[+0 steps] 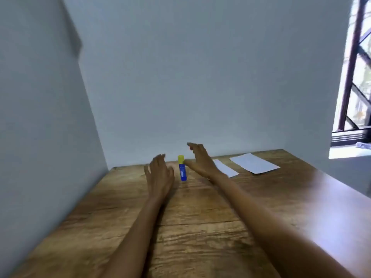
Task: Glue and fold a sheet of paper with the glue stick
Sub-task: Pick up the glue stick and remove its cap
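The glue stick (182,168) stands upright at the far side of the desk (200,227), between the left hand (159,173) and right hand (200,159), both with fingers spread, holding nothing. Whether the right thumb touches it is blurred. The right wrist hides part of the nearer sheet of paper (225,167); a second sheet (254,163) lies far right.

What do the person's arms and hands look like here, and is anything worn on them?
Both forearms are bare as far as the frame shows: no sleeves in view. The left hand and the right hand wear no gloves. I see no watch, bracelet or ring, though the picture is somewhat blurred, so a thin ring could go unseen. The nails look short and unpainted.
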Motion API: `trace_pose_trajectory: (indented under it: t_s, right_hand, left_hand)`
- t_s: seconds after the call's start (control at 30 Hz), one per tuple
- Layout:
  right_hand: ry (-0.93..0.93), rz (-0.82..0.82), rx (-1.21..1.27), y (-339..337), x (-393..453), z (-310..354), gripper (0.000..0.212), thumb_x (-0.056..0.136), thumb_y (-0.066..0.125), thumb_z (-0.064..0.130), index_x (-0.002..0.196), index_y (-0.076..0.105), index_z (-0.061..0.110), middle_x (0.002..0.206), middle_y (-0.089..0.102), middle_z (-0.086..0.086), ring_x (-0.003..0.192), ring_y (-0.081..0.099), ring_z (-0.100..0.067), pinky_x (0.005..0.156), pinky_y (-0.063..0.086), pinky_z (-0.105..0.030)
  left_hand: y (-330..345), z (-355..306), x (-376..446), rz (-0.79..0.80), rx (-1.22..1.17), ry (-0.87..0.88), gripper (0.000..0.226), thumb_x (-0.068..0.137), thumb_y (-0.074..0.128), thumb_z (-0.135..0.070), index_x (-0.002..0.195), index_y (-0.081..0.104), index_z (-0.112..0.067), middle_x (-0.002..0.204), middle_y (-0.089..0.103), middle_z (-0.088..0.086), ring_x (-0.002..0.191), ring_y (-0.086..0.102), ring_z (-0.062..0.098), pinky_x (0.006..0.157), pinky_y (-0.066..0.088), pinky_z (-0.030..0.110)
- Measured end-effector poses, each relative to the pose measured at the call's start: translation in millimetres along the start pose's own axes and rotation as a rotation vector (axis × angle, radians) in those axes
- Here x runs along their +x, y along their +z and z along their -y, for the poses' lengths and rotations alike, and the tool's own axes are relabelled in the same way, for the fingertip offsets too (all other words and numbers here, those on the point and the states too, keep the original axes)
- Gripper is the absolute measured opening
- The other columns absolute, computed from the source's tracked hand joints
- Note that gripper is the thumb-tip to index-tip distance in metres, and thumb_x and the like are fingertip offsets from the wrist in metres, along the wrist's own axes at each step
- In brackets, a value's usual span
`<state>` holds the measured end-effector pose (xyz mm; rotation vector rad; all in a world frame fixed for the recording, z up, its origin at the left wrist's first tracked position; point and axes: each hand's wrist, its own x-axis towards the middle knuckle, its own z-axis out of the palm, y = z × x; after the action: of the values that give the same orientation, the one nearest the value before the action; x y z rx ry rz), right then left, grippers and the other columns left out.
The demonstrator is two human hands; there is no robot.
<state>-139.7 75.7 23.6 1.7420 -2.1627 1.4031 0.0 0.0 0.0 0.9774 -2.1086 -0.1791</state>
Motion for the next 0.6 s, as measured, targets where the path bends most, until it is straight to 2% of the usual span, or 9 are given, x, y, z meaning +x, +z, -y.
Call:
trace_pose_trajectory:
  t_s: [0.07,0.17,0.23,0.37,0.5,0.6]
  right_hand:
    - [0.072,0.016,0.038,10.7,-5.7,8.4,0.063,0.086,0.061,0.041,0.140,0.036,0.020,0.139,0.039,-0.005,0.128,0.041,-0.019,0.103,0.040,-0.042]
    - [0.134,-0.038,0.035,33.8,-8.8,14.6,0.039,0.091,0.052,0.041,0.125,0.050,0.022,0.126,0.050,-0.002,0.117,0.051,-0.019,0.087,0.044,-0.034]
    - [0.172,-0.096,0.054,41.5,-7.1,15.6,0.031,0.093,0.049,0.042,0.115,0.056,0.022,0.116,0.056,0.001,0.106,0.055,-0.015,0.079,0.043,-0.031]
    - [0.144,-0.140,0.107,52.6,-6.1,12.4,0.025,0.086,0.057,0.041,0.103,0.058,0.023,0.104,0.059,0.007,0.087,0.055,-0.006,0.070,0.041,-0.025]
    - [0.082,-0.159,0.267,54.9,-4.8,10.2,0.015,0.081,0.064,0.043,0.088,0.059,0.030,0.090,0.059,0.010,0.076,0.055,0.001,0.064,0.041,-0.015]
    - [0.060,-0.157,0.327,52.3,-8.1,12.5,0.018,0.077,0.068,0.047,0.077,0.054,0.035,0.073,0.055,0.012,0.062,0.051,0.002,0.055,0.040,-0.010]
  left_hand:
    - [-4.8,-4.4,-10.3,0.070,-0.024,0.028,0.048,0.094,0.042,-0.021,0.140,0.031,-0.014,0.146,0.035,0.005,0.136,0.031,0.020,0.117,0.010,0.047]
    - [-4.2,-6.6,-22.2,0.164,-0.045,0.099,0.047,0.092,0.042,-0.026,0.137,0.034,-0.014,0.142,0.040,0.006,0.129,0.038,0.023,0.111,0.021,0.046]
    - [-2.7,-4.5,-21.9,0.201,-0.072,0.113,0.048,0.090,0.047,-0.029,0.134,0.037,-0.015,0.138,0.044,0.007,0.124,0.043,0.024,0.105,0.029,0.042]
    - [2.9,-1.2,-16.7,0.190,-0.219,0.077,0.047,0.087,0.054,-0.028,0.130,0.043,-0.014,0.128,0.053,0.005,0.116,0.051,0.024,0.096,0.042,0.040]
    - [3.2,-0.8,-9.7,0.095,-0.519,-0.048,0.015,0.085,0.056,-0.017,0.100,0.058,-0.016,0.097,0.068,0.001,0.091,0.064,0.020,0.075,0.052,0.040]
    - [0.4,3.0,-8.0,0.033,-0.543,-0.011,0.009,0.087,0.057,-0.015,0.095,0.062,-0.013,0.088,0.070,-0.001,0.082,0.066,0.014,0.069,0.051,0.031]
